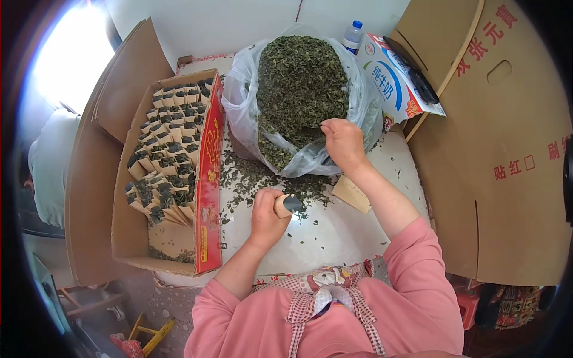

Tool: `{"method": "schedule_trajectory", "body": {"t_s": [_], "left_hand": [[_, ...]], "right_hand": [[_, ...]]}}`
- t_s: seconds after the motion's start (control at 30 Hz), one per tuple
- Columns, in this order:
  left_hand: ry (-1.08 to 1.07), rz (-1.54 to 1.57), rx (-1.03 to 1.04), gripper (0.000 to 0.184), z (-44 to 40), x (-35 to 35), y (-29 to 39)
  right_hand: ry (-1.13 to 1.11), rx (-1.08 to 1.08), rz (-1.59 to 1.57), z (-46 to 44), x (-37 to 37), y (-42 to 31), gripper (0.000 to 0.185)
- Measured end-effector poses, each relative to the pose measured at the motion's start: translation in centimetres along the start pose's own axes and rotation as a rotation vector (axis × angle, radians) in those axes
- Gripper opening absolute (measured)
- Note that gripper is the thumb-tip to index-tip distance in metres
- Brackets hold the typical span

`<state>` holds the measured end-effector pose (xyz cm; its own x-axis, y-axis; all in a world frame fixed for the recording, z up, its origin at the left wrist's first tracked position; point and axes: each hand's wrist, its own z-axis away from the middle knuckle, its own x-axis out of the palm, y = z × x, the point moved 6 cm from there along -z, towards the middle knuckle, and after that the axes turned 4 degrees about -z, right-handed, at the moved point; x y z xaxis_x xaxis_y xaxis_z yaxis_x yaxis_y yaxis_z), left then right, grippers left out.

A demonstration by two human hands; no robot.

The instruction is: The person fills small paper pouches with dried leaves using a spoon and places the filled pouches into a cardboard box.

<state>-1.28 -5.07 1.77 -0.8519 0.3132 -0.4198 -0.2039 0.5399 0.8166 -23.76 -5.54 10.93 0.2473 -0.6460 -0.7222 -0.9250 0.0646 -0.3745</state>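
At the leaf pile (303, 80), right hand (344, 143) curls, hold unclear; left hand (267, 216) grips paper pouch (281, 207)

Small tan paper packet (280, 207) here, open end showing dark and pointing off to the right, wrapped up in the left hand (267, 216). The leaves (303, 74) are dark green, crumbly looking stuff, heaped high in a see-through plastic bag (237, 98).
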Motion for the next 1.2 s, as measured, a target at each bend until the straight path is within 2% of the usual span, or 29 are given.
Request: {"method": "schedule_trajectory", "body": {"t_s": [0.17, 0.23, 0.5, 0.7, 0.87, 0.97, 1.2], "left_hand": [[-0.021, 0.029, -0.043, 0.041, -0.1, 0.0, 0.0], [-0.032, 0.038, -0.044, 0.048, -0.1, -0.1, 0.1], [-0.046, 0.046, -0.103, 0.050, -0.3, -0.4, 0.3], [-0.033, 0.044, -0.131, 0.050, -0.4, -0.5, 0.0], [-0.024, 0.055, -0.128, 0.050, -0.5, -0.5, 0.0], [-0.008, 0.041, -0.118, 0.050, -0.6, -0.6, 0.2], [-0.024, 0.005, -0.093, 0.055, -0.4, -0.4, -0.2]], "right_hand": [[0.023, 0.208, -0.192, 0.5, -0.9, 0.5, 0.010], [0.034, 0.215, -0.219, 0.9, -1.1, 0.5, 0.010], [0.072, 0.194, -0.312, 2.5, -2.6, 0.1, 0.009], [-0.034, 0.255, -0.483, 5.1, -4.6, -1.9, 0.008], [-0.134, 0.052, -0.572, 7.1, -6.2, -4.1, 0.010], [-0.256, 0.073, -0.627, 7.5, -6.8, -4.8, 0.012], [-0.381, -0.115, -0.517, 6.7, -6.9, -6.5, 0.012]]}}
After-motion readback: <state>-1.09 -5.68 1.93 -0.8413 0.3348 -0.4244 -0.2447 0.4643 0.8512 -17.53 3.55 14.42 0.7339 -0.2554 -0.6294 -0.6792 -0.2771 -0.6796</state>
